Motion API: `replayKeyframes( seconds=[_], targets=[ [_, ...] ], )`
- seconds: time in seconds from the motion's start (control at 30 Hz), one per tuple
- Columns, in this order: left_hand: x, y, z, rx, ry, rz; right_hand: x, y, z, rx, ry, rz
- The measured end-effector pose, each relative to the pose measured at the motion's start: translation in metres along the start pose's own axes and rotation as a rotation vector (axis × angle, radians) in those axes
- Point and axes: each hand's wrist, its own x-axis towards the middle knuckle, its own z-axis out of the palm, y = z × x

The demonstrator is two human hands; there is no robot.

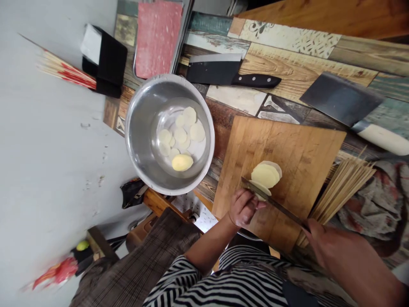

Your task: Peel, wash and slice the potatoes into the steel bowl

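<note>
My right hand is closed around the handle end of a knife, seen nearly edge-on, its blade reaching left across the wooden cutting board. At the blade's far end my left hand has its fingers curled against a pale potato, partly hidden by the fingers and blade. Just beyond the blade lie several overlapping potato slices. To the left of the board, a metal bowl holds water, several round potato slices and a larger peeled potato.
A black-bladed cleaver and a white-handled cleaver lie beyond the board. Bamboo skewers and a stained cloth are at right. A tray of pink meat and a black holder stand near the left wall.
</note>
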Motion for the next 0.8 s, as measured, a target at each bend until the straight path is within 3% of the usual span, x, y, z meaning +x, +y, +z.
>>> replayKeyframes(
  seconds=[0.1,0.23,0.37,0.6,0.73,0.8],
  targets=[
    [0.021,0.003,-0.003,0.070,0.194,0.159,-0.001,0.003,-0.008,0.037,0.062,-0.042],
    [0.044,0.011,-0.007,0.070,0.260,0.196,0.000,0.001,-0.026,0.012,0.121,-0.047],
    [0.049,0.014,-0.009,0.082,0.272,0.189,0.001,0.000,-0.028,0.033,0.123,-0.064],
    [0.050,0.016,-0.007,0.123,0.294,0.156,0.001,0.008,0.000,-0.050,-0.039,0.013],
    [0.036,0.013,-0.006,0.159,0.287,0.145,-0.005,0.010,-0.006,-0.041,0.067,-0.012],
    [0.020,0.010,-0.004,0.144,0.169,0.092,-0.015,0.006,-0.012,-0.024,0.098,-0.009]
  ],
)
